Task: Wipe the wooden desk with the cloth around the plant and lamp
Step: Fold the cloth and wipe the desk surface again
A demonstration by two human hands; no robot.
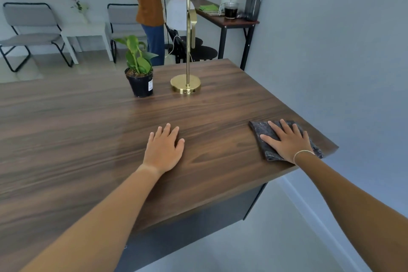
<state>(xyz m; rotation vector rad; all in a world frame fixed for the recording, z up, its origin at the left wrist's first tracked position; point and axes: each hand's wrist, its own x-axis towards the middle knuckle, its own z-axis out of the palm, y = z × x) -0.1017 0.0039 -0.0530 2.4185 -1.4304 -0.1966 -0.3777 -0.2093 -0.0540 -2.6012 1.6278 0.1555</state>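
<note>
Head view: We see the right hand pressed flat on the dark cloth, fingers extended and spread, gripping nothing. The cloth lies at the worktop's near right corner, touching its right edge. The left hand rests palm down on bare wood near the front edge, fingers straight and slightly apart. The potted plant and brass lamp stand side by side near the far edge.
</note>
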